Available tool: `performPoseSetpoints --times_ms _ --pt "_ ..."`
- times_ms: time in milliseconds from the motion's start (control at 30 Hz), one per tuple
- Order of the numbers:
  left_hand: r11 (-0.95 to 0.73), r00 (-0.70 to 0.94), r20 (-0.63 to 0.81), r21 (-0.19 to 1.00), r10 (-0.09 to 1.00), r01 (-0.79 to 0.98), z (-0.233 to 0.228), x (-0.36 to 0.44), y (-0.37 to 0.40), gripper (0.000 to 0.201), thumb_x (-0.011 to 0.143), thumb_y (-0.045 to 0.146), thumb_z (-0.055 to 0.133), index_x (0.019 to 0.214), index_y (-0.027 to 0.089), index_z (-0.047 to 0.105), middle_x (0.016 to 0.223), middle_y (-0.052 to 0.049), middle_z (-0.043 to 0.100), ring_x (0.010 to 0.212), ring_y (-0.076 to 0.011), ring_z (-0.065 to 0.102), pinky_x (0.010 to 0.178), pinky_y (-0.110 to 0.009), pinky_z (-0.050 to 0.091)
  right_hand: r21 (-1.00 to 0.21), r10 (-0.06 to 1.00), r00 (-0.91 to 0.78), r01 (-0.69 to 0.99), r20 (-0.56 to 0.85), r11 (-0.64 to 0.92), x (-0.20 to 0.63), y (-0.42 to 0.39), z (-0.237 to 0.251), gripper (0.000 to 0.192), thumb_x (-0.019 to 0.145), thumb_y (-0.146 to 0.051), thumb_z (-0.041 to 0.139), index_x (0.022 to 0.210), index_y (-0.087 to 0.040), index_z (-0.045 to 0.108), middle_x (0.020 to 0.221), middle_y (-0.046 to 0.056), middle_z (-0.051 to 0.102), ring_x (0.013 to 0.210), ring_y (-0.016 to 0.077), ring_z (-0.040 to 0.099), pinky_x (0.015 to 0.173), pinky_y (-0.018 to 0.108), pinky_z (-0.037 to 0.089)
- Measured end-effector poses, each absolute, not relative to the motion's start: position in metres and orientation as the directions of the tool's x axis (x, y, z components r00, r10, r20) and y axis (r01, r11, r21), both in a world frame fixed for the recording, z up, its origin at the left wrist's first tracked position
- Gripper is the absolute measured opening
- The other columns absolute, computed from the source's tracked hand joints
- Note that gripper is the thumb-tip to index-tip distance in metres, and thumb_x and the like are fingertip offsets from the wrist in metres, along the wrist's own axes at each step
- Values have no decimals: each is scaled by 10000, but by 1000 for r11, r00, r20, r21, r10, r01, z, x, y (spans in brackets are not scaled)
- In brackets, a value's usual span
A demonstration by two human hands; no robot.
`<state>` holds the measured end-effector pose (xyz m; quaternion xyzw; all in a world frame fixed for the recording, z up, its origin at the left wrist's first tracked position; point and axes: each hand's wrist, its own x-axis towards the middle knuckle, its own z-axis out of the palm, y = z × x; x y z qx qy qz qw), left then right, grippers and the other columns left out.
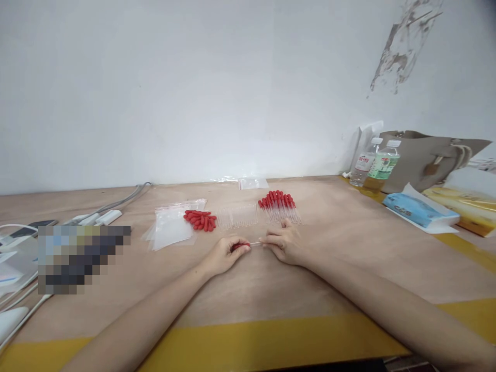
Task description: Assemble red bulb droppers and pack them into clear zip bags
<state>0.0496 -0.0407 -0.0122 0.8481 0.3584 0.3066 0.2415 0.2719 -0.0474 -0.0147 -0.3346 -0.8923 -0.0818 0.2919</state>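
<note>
Head view showed a wide tan surface [349, 258] against a white wall, with a beige bag [426, 160], two bottles [374, 163] and a blue tissue pack [420, 209] far to the right, and cables [116, 204] to the left. Nearer the middle lay clear bags [170, 230], a row of bare clear tubes [237, 216], a bunch of finished droppers [279, 205] with red tops, and a small heap of loose red bulbs [200, 220]. Just in front of these, low over the surface, the left hand [225, 256] had its fingers clenched round one red bulb [240, 246], while the right hand [284, 244] pinched the far end of a thin clear tube [256, 243] between fingertips, the two parts meeting between the hands. The bulb looked soft and squashy, best gripped round its body; the tube looked light, stiff, smooth and probably brittle, so a gentle pinch close to the joint seemed the safest hold.
</note>
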Motion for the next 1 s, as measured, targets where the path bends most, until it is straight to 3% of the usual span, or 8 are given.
performPoseSetpoints --times_ms 233,367,700,867,1000 --pt "-709 604 386 496 697 502 -11 51 -43 195 825 305 469 807 159 598 713 -14 572 633 -109 497 596 -228 400 -87 581 -568 667 583 740 259 -54 -16 266 856 -222 379 702 -160 587 636 3 567 545 92 372 673 307 190" --pt "-750 636 406 443 657 492 -11 50 -45 203 838 298 451 818 157 596 711 -19 572 637 -112 493 598 -230 392 -116 627 -565 686 536 718 254 -55 -14 254 857 -221 372 691 -154 553 609 -10 574 511 82 345 665 296 188" --pt "-810 680 441 354 586 468 -12 50 -44 197 850 274 431 826 153 585 697 -23 563 631 -113 495 590 -227 391 -301 755 -544 698 367 649 244 -57 -12 281 881 -228 341 712 -184 562 673 -24 636 561 86 463 699 284 215" --pt "-823 687 454 329 568 463 -10 48 -37 185 850 278 439 834 164 584 733 -29 592 674 -127 529 616 -239 414 -280 751 -560 702 351 654 245 -61 -4 267 878 -219 345 751 -189 579 707 0 644 617 110 518 724 291 273" --pt "-802 587 560 293 585 520 -6 38 -31 252 808 323 514 1023 194 547 940 -55 591 871 -169 536 775 -301 430 -355 767 -532 682 360 640 255 -59 4 225 830 -200 392 820 -197 617 795 24 656 706 135 555 663 250 341"
